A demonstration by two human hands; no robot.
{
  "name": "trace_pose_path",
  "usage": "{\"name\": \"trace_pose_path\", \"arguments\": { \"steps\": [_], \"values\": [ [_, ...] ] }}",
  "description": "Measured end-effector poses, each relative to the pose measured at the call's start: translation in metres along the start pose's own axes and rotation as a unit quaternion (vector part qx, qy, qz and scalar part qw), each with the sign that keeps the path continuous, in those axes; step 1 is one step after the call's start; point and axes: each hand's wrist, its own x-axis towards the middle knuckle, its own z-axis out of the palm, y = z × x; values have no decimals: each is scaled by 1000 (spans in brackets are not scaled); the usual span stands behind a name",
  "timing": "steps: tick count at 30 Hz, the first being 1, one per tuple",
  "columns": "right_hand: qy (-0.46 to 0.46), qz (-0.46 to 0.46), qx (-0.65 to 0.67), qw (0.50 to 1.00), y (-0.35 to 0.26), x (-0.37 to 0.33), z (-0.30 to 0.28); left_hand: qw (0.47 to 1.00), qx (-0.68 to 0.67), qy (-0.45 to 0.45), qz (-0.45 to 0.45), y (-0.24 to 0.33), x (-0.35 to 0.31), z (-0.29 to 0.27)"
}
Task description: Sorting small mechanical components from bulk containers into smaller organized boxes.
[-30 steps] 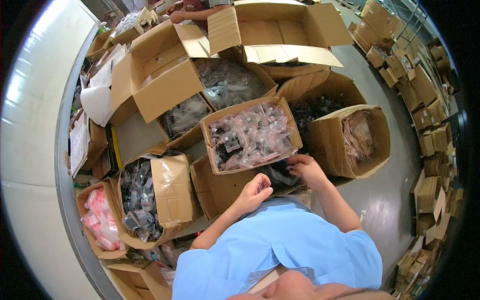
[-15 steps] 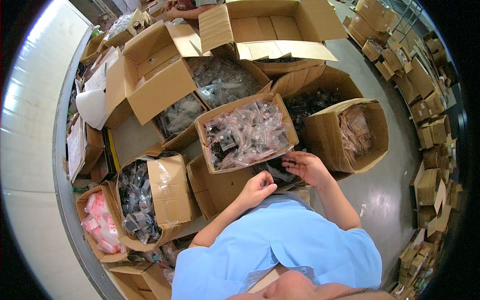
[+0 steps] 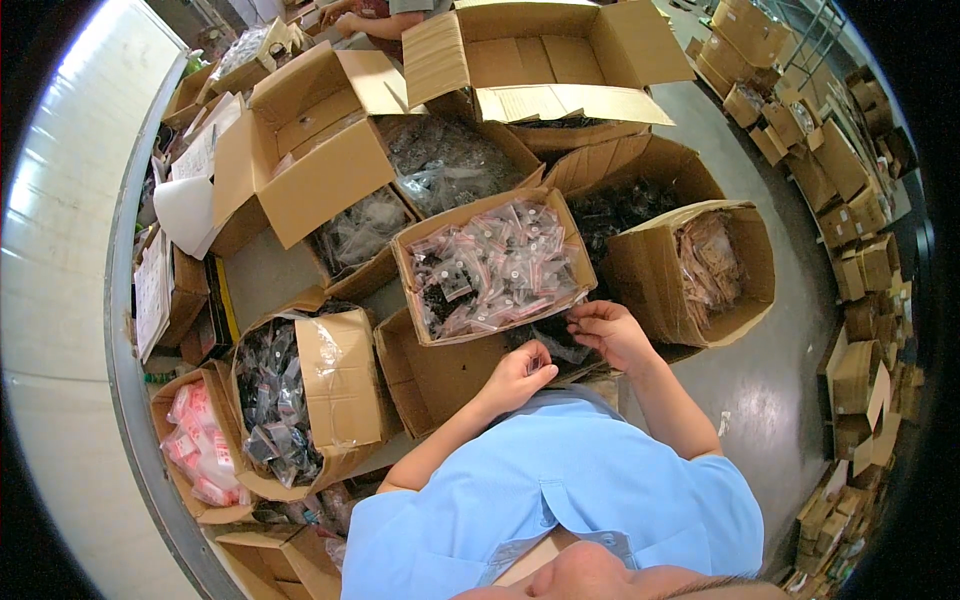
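Observation:
In front of my chest, my left hand (image 3: pixel 521 376) is closed on a small clear plastic bag (image 3: pixel 534 364), only part of which shows between thumb and fingers. My right hand (image 3: pixel 610 333) is a little farther right, its thumb and fingertips drawn together; whatever they hold is too small to make out. Just beyond both hands sits an open cardboard box (image 3: pixel 402 262) full of small clear zip bags (image 3: pixel 505 262) with reddish edges. Dark small pieces show at its left side. Under my hands lies a dark, partly hidden plastic bag (image 3: pixel 562 345).
Left stands a box of dark bagged parts (image 3: pixel 272 395), beside a box of pink-and-white bags (image 3: pixel 200 445). A tall carton (image 3: pixel 640 270) with brownish bags is on the right. Large open cartons (image 3: pixel 550 60) stand farther back, near another person's arm (image 3: pixel 375 25). Stacked boxes line the right side.
The fingers of my right hand have drawn closer together. My left hand has shifted very slightly, still holding the small plastic bag. The boxes look the same.

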Motion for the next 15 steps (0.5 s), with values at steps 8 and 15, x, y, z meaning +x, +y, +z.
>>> {"name": "trace_pose_path", "arguments": {
  "steps": [8, 15],
  "values": [
    [95, -202, -400, 889, 2, -2, 15, 1000, -4, -2, 5, -2, 4, 1],
    [70, -232, -430, 870, -7, -17, 28, 999, 48, 6, -26, 0, 14, 6]
  ]
}}
